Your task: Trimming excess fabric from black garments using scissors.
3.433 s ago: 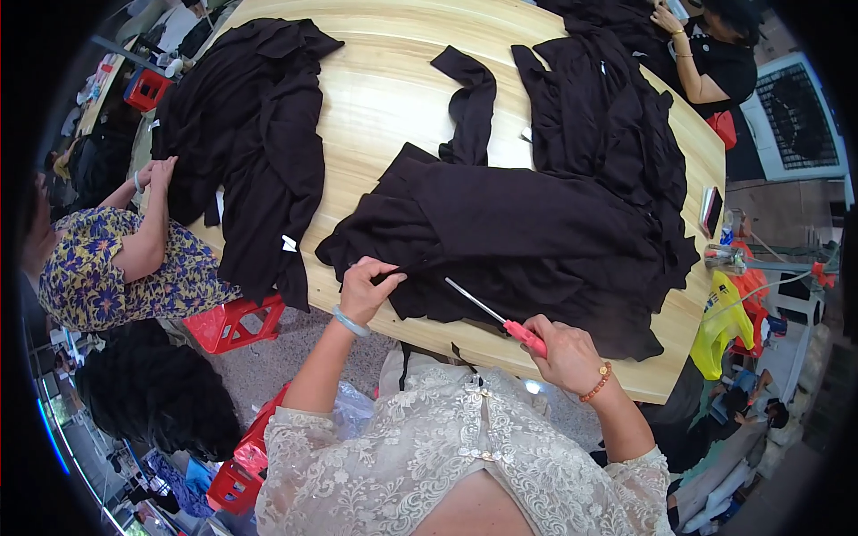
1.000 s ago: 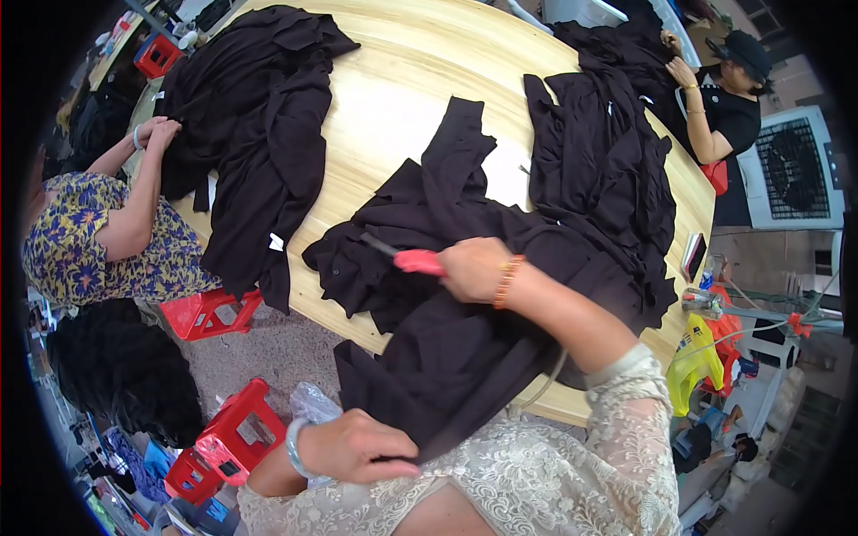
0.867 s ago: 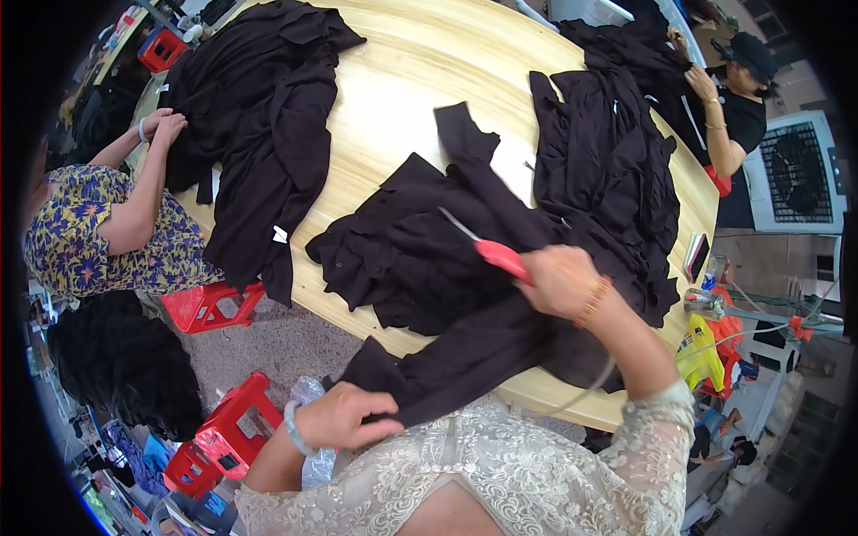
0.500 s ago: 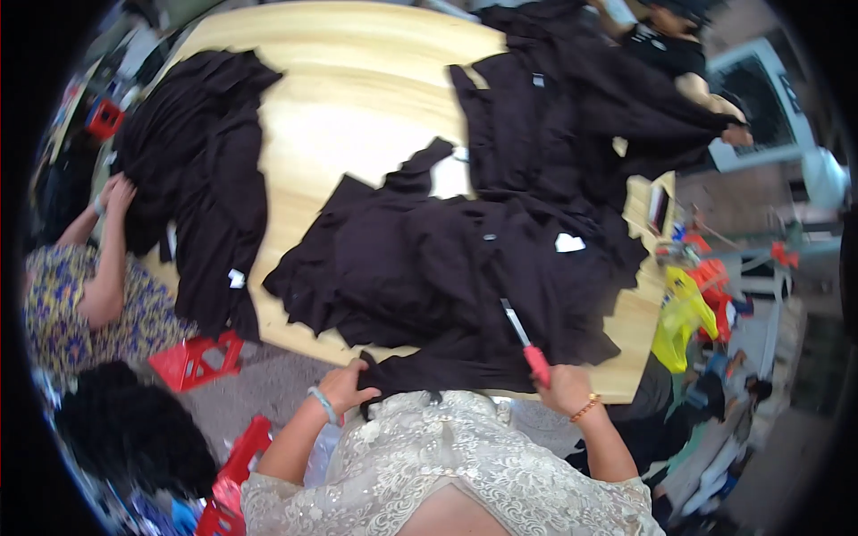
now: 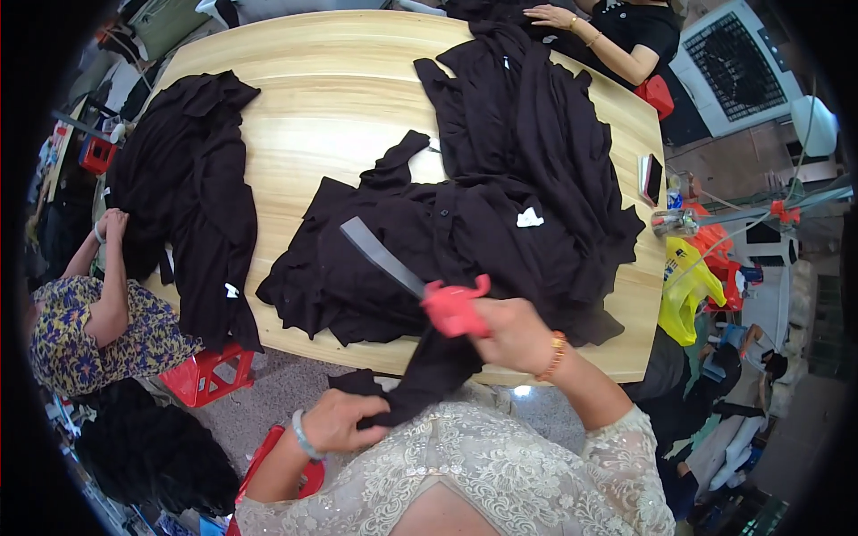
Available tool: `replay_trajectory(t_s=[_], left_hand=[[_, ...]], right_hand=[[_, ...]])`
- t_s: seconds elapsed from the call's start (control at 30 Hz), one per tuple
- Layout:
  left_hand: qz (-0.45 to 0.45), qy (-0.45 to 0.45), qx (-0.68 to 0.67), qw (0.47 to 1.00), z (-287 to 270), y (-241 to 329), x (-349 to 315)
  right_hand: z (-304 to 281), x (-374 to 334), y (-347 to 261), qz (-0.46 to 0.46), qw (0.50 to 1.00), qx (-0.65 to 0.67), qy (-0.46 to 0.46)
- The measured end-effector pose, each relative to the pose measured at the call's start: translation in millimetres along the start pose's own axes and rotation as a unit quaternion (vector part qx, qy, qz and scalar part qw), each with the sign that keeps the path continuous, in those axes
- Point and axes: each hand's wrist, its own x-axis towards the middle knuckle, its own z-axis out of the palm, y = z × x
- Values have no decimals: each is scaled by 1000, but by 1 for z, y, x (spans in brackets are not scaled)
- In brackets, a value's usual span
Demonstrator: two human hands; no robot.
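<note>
A black garment (image 5: 500, 268) lies spread near the table's front edge, with a narrow part (image 5: 436, 371) hanging over the edge toward my body. My left hand (image 5: 338, 420), wearing a pale bangle, is closed on that narrow part close to my waist. In my right hand (image 5: 518, 335) is a pair of scissors (image 5: 424, 290) with red handles. Their blades point up and left above the garment and look closed together. My right fingers are partly hidden behind the handles. A white tag (image 5: 530, 217) shows on the garment.
More black garments lie at the back (image 5: 527, 116) and left (image 5: 201, 196) of the wooden table (image 5: 331, 98). One person (image 5: 107, 304) works at left, another (image 5: 617, 40) at back right. A phone (image 5: 652, 179), yellow bag (image 5: 688, 286) and red stool (image 5: 210, 371) stand around the edges.
My right hand has brought the scissors left, swinging the blades leftward. My left hand has drawn the cloth lower, toward me. The back-right person no longer holds cloth stretched out to the right.
</note>
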Motion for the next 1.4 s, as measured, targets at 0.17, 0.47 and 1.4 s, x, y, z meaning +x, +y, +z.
replay_trajectory(t_s=[0.17,0.47,1.4], left_hand=[[92,-3,23,996,-36,40,-22],[-208,136,87,965,75,-131,-37],[-104,109,-457,877,-70,-68,101]], right_hand=[[32,33,-7,-40,974,-123,-183],[-20,-62,55,203,926,-307,85],[5,-89,115,343,887,-78,300]])
